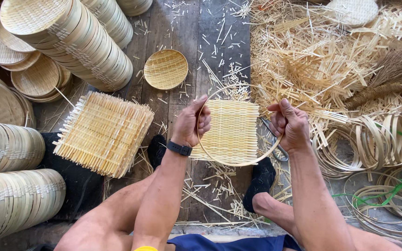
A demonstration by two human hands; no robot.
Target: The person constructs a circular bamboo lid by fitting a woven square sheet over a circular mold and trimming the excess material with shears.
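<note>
**Two hands seating a woven mat in its hoop**

Both my left hand (192, 122) and right hand (290, 124) pinch the bamboo hoop (238, 162) around the square woven mat (231, 131), held above the plank floor (219, 42). I judge even, opposed pressure keeps it centred.

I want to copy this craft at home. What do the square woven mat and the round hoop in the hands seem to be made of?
Square woven mat: pale, flat, unvarnished strips, probably split bamboo, with loose ends showing. Thin round hoop: one bent strip, seemingly the same material, matt. Left hand and right hand grip it.
</note>
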